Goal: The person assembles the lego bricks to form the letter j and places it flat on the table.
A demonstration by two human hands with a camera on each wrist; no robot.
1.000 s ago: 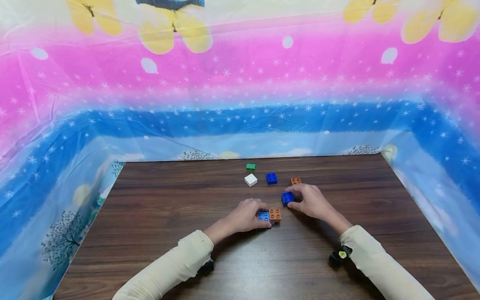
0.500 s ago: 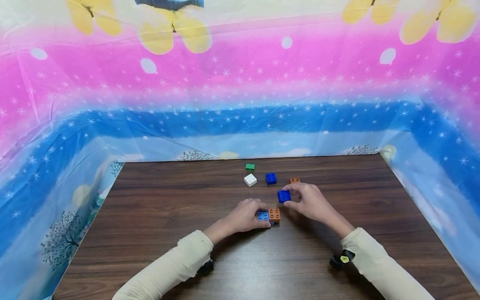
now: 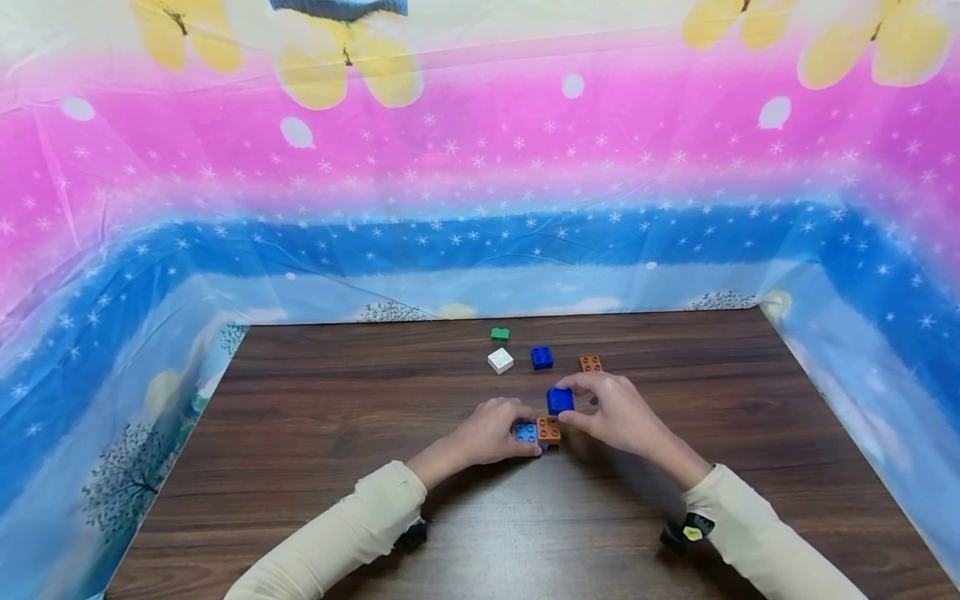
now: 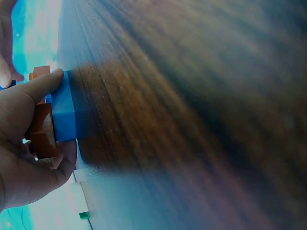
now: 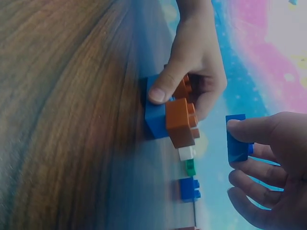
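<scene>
My left hand (image 3: 491, 432) grips a small stack of toy building bricks on the table, thumb on the near side. At its bottom is a light blue brick (image 4: 64, 112). Two orange bricks sit on top at its ends, one of them the right-end orange brick (image 5: 178, 123); the other is partly covered by my left hand. Between thumb and fingers, my right hand (image 3: 622, 417) pinches a dark blue brick (image 3: 559, 401), studs up. It is held in the air just behind and right of the stack, apart from it.
Behind the hands lie a white brick (image 3: 500, 360), a small green brick (image 3: 500, 334), another dark blue brick (image 3: 542, 357) and a loose orange brick (image 3: 591, 363), close beyond my right hand. A patterned cloth (image 3: 480, 242) hangs along the table's (image 3: 337, 375) back and sides.
My right hand has carried the dark blue brick leftward, closer to the stack. My left hand and the stack have stayed in place.
</scene>
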